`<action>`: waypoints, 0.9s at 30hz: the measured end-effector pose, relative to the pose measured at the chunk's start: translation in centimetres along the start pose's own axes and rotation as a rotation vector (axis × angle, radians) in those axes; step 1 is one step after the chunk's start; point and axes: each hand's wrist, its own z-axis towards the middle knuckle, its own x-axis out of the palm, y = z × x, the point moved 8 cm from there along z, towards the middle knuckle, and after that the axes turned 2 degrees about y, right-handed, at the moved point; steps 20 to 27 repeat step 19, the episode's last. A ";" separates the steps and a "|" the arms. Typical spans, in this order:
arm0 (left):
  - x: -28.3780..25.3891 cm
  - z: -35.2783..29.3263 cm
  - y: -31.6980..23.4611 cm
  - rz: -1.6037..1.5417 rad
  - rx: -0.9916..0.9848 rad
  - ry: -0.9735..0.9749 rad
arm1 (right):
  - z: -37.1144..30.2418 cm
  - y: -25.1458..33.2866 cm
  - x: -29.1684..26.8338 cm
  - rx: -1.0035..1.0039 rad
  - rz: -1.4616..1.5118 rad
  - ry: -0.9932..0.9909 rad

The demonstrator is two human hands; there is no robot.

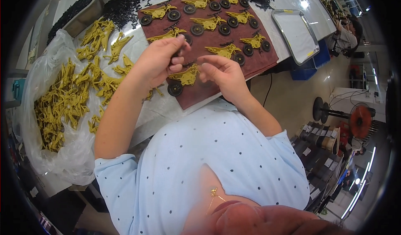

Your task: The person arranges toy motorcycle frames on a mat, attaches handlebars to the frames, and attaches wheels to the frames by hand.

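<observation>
Rows of toy motorbikes with yellow bodies and black wheels stand on a dark red cloth (156, 30). The nearest toy motorbike (188, 75) lies below my hands, with one black wheel (175, 88) showing at its left end. Over the cloth's left part, my left hand (167, 53) is closed, its fingers curled round something dark that they mostly hide. My right hand (221, 71) is at the right end of the nearest motorbike. Its thumb and forefinger come close together there, and what they grip, if anything, cannot be made out.
A clear plastic bag (69, 168) of yellow body parts (62, 105) lies at the left, with loose ones beside it. Small black parts (127, 9) are heaped at the back near a grey bin (94, 9). A metal tray (295, 34) and a blue crate (304, 73) are at the right.
</observation>
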 end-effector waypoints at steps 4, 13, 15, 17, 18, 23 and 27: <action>-1.9 -0.4 -0.8 -0.306 0.034 -0.087 | -0.5 -1.3 -0.3 0.087 0.056 0.026; -1.5 -2.1 0.4 0.892 0.192 -0.240 | -2.8 0.1 1.1 -0.101 -1.056 -0.003; -0.6 -2.8 0.5 1.481 0.393 -0.415 | -2.8 -0.4 1.7 -0.139 -1.089 0.020; -0.7 -2.6 1.3 1.456 0.354 -0.432 | -2.6 -1.0 2.1 -0.175 -1.126 0.032; -0.5 -2.5 1.6 1.518 0.332 -0.412 | -2.5 -1.4 2.4 -0.177 -1.209 0.042; -0.4 -2.4 1.9 1.580 0.309 -0.391 | -2.3 -1.8 2.7 -0.179 -1.291 0.055; -0.4 -2.4 1.9 1.580 0.309 -0.391 | -2.3 -1.8 2.7 -0.179 -1.291 0.055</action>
